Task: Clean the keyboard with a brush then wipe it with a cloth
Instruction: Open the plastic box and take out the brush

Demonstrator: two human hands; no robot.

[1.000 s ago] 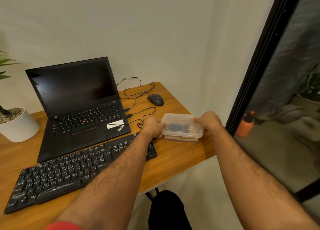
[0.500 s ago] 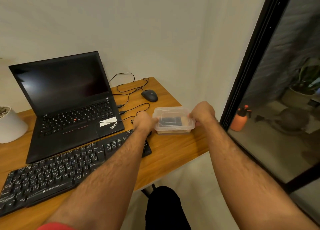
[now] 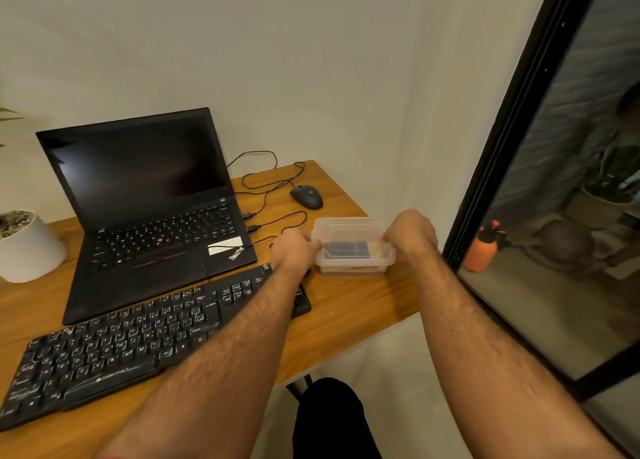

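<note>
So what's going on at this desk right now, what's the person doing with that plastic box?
A person grips a lidded clear plastic container at both ends, left hand on one side and right hand on the other, at the right end of the wooden desk. Something dark shows through the lid, but it can't be identified. The black keyboard lies untouched in front of the open laptop, so cleaning has not started.

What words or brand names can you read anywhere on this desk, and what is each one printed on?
"ThinkPad": on the laptop, at the palm rest's right corner.
"ZEBRONICS": on the front edge of the keyboard.
Single letters such as "K", "L", "N", "M": on the keyboard's keycaps.
Round logo on the mouse: too small to read.
White sticker on the laptop: no text legible.
</note>
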